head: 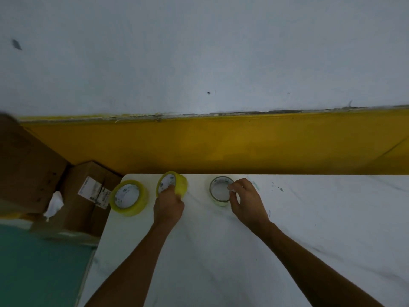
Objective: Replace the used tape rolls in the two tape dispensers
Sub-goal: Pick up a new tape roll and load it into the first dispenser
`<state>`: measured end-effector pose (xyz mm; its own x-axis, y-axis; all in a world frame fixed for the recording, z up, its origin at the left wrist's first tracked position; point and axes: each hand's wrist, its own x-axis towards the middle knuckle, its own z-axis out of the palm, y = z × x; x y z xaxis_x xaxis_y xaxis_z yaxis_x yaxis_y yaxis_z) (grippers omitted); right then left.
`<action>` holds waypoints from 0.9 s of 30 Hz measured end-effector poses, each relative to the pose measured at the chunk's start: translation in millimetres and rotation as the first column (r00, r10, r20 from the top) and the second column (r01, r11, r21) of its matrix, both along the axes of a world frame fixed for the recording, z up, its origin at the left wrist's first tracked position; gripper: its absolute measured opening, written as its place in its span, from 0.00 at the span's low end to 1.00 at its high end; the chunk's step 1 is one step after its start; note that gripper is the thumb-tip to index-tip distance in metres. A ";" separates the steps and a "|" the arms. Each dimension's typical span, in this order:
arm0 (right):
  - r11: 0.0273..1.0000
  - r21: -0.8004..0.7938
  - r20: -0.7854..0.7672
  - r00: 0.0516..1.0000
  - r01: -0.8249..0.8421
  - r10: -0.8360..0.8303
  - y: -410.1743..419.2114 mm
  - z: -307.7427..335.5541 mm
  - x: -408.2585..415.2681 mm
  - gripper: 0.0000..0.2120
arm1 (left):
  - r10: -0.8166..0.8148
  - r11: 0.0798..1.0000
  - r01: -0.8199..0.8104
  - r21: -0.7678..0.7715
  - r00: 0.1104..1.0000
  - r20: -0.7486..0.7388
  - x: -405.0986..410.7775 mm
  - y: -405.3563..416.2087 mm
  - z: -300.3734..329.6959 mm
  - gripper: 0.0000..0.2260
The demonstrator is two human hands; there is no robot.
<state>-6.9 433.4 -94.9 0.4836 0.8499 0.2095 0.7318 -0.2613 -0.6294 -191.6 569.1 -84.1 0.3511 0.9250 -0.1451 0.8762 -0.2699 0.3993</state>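
The big white surface (221, 251) carries three tape rolls near its far edge, and no tape dispenser shows anywhere in this view. Cardboard boxes (88, 196) stand on the floor just past the left edge. A full yellow tape roll (129, 198) lies flat right at that left edge, so a bump could knock it off onto the boxes. The left hand (169, 206) has its grip closed on a second full yellow tape roll (172, 183), tipped up on its side; if the fingers let go, it could roll away or hit the roll beside it. The right hand (247, 202) pinches the rim of the thin, nearly used-up tape roll (221, 191), which rests on the surface. That ring looks light and could slip or squash.
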 end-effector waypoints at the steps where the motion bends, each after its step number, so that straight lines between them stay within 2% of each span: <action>1: 0.995 0.052 -0.081 0.993 0.085 -0.081 3.0 6.9 -5.2 0.08 | 0.048 0.998 -0.047 -0.029 0.997 0.060 1.4 0.8 5.7 0.21; 2: 0.978 0.081 -0.181 0.968 0.190 -0.173 6.4 14.7 -11.5 0.08 | 0.091 0.995 -0.085 -0.050 0.989 0.119 3.1 1.5 12.5 0.24; 4: 0.951 0.024 -0.391 0.879 0.307 -0.273 15.1 31.3 -25.1 0.08 | 0.172 0.983 -0.157 -0.095 0.966 0.191 7.3 2.6 27.7 0.27; 8: 0.984 -0.085 -0.570 0.802 0.160 -0.179 32.5 60.9 -48.2 0.13 | 0.213 0.965 -0.158 -0.211 0.939 0.269 17.6 -4.3 63.9 0.15; 11: 0.987 -0.152 -0.623 0.772 0.042 -0.129 41.8 87.6 -58.3 0.14 | 0.162 0.959 -0.061 -0.278 0.920 0.357 22.8 -21.8 89.8 0.11; 13: 0.991 -0.134 -0.655 0.752 -0.015 -0.077 41.9 97.9 -62.2 0.14 | 0.122 0.958 -0.008 -0.286 0.915 0.385 24.6 -32.2 100.6 0.10; 22: 0.992 -0.123 -0.675 0.731 0.015 -0.095 12.0 141.3 -63.0 0.15 | 0.111 0.948 0.039 -0.316 0.890 0.441 20.8 -57.2 144.5 0.11; 27: 0.992 -0.122 -0.654 0.752 0.011 -0.089 -11.4 155.9 -59.7 0.15 | 0.114 0.927 0.080 -0.365 0.870 0.479 20.3 -77.0 159.3 0.11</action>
